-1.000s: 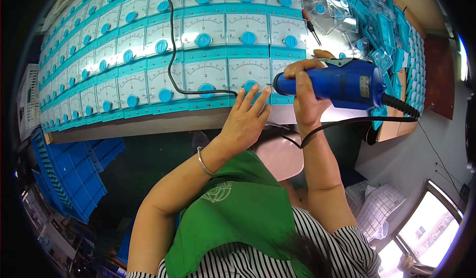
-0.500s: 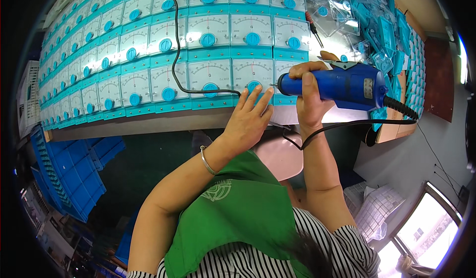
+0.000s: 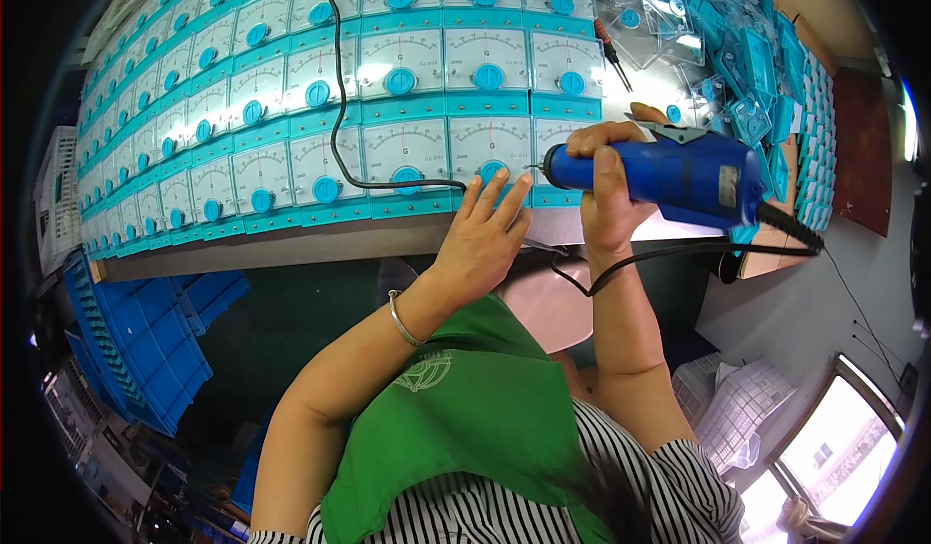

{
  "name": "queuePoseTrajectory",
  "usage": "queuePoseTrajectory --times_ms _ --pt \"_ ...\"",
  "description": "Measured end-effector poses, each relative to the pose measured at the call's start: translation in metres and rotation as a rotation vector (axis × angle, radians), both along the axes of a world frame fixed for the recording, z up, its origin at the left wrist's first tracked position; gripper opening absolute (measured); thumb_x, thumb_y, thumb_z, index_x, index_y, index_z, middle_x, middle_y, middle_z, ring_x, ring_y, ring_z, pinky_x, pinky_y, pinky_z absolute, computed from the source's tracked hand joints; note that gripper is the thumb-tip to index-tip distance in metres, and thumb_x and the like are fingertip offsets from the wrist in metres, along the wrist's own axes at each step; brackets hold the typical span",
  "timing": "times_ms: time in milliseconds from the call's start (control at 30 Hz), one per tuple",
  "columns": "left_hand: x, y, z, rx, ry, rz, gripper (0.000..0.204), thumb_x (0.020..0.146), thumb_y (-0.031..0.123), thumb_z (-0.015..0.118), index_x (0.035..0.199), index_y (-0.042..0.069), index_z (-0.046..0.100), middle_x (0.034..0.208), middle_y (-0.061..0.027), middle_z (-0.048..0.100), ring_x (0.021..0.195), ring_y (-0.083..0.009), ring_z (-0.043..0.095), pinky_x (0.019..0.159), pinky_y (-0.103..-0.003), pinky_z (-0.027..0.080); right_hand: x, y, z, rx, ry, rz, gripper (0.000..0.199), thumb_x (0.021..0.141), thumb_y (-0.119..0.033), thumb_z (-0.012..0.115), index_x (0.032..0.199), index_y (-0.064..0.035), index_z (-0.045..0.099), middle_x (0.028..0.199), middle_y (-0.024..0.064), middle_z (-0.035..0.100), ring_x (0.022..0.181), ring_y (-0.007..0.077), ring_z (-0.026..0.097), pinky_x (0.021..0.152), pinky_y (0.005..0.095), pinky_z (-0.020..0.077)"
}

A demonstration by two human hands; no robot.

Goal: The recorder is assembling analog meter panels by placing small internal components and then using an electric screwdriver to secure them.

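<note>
My right hand [image 3: 613, 200] is wrapped round a blue electric screwdriver [image 3: 684, 177], which lies nearly level with its bit pointing left. The bit's tip is at the lower right of a galvanometer-type panel meter [image 3: 490, 135] in the nearest row; whether it touches a screw is too small to tell. On that meter's lower edge rest the fingertips of my left hand [image 3: 483, 243], fingers spread, partly over its round turquoise knob. A black cable [image 3: 337, 108] runs across the meters down to my left hand. Another black cord [image 3: 679, 248] passes under the screwdriver.
Rows of similar turquoise-and-white meters [image 3: 320, 161] cover the table. A thin red-and-black hand tool [image 3: 611, 54] lies at their right, beside piled clear covers [image 3: 669, 25] and turquoise housings [image 3: 761, 69]. Below the table edge are a pink stool seat [image 3: 548, 306] and blue crates [image 3: 145, 340].
The screwdriver's rear end has dipped slightly, while its bit stays by the same meter's corner. My left hand keeps its place on the meter. The view has shifted a little.
</note>
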State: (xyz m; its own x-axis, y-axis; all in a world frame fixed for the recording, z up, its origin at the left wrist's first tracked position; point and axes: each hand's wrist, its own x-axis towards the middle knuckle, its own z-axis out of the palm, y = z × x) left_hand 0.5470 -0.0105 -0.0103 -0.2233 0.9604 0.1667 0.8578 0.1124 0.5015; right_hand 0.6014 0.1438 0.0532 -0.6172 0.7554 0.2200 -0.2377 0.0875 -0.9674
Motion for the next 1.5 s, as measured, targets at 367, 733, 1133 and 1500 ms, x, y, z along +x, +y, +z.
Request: queuePoseTrajectory --times_ms 367,733,1133,1500 --pt "0.001 0.0 -0.001 -0.006 -0.041 -0.002 0.027 0.08 0.01 0.061 0.106 0.002 0.061 0.142 -0.0182 0.041 0.132 -0.0396 0.037 0.108 -0.057 0.03 0.005 -0.006 -0.009 0.359 -0.215 0.112 0.034 0.083 0.006 0.054 0.113 -0.0019 0.038 0.084 0.01 0.057 0.078 0.0201 0.058 0.077 0.0367 0.0507" --pt "-0.005 -0.004 -0.001 0.002 -0.087 -0.055 0.033 0.076 0.007 0.061 0.108 -0.001 0.059 0.134 -0.0203 0.045 0.131 -0.0407 0.037 0.109 -0.057 0.028 -0.031 -0.03 0.013 -0.063 -0.004 0.136 0.045 0.083 0.004 0.058 0.123 0.0017 0.039 0.086 0.0047 0.06 0.08 0.012 0.059 0.077 0.0278 0.0488" --pt "-0.007 -0.003 -0.004 0.109 -0.145 -0.053 0.038 0.078 0.008 0.059 0.115 -0.001 0.058 0.128 -0.0192 0.048 0.126 -0.0402 0.04 0.109 -0.056 0.027 -0.046 -0.043 -0.003 -0.139 -0.01 0.124 0.044 0.081 0.004 0.061 0.121 0.0027 0.042 0.088 0.0048 0.06 0.078 0.0129 0.061 0.076 0.0296 0.05" --pt "-0.008 0.002 0.0 0.117 -0.187 -0.008 0.044 0.076 0.003 0.06 0.12 0.001 0.055 0.124 -0.0163 0.052 0.12 -0.0375 0.047 0.103 -0.053 0.035 -0.046 -0.046 0.001 -0.387 0.154 0.292 0.029 0.089 -0.005 0.054 0.115 0.0004 0.045 0.091 0.0054 0.057 0.088 0.0137 0.058 0.09 0.0321 0.0451"
